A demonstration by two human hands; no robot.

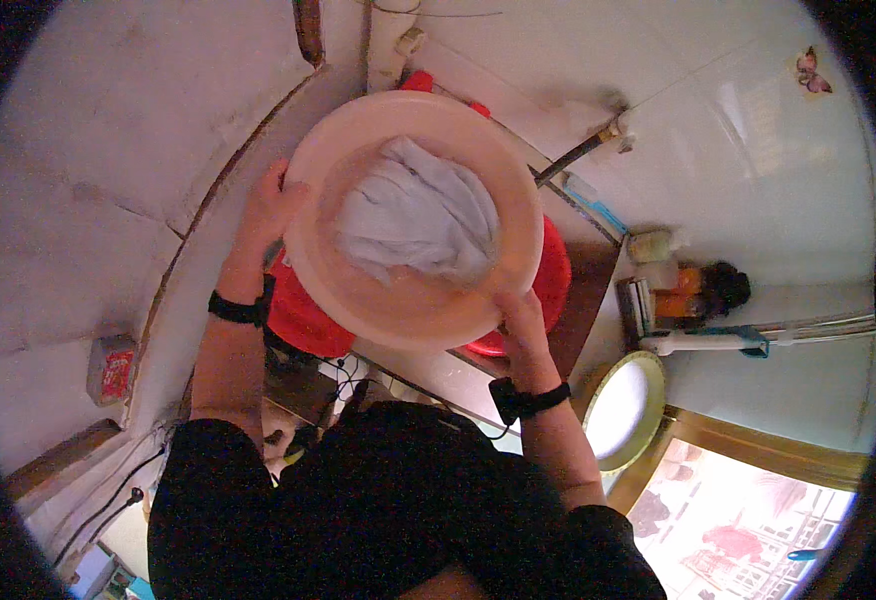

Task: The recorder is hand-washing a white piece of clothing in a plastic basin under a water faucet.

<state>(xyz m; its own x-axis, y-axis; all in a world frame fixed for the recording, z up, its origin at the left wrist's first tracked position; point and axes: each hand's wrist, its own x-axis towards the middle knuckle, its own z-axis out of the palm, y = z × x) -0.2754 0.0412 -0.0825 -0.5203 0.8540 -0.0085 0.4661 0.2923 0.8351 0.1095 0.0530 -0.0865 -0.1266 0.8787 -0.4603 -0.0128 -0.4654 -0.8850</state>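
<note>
Both of my hands grip the rim of a round, peach-coloured plastic basin (408, 319). My left hand (277, 202) has the basin's left side, its thumb over the rim. At the lower right of the rim is my right hand (519, 319), thumb on top and fingers hidden below. A crumpled pale grey-white cloth (423, 210) lies inside the basin. Beneath the basin, and partly hidden by it, a red basin (556, 277) shows on the right. Something red (307, 319) also shows at the lower left.
A brown surface (592, 289) lies right of the red basin. On the right wall are a tap with a dark hose (580, 154), a round framed mirror (624, 411) and a rail (768, 334). Black cables (344, 379) hang below the basin. A window (738, 517) is at lower right.
</note>
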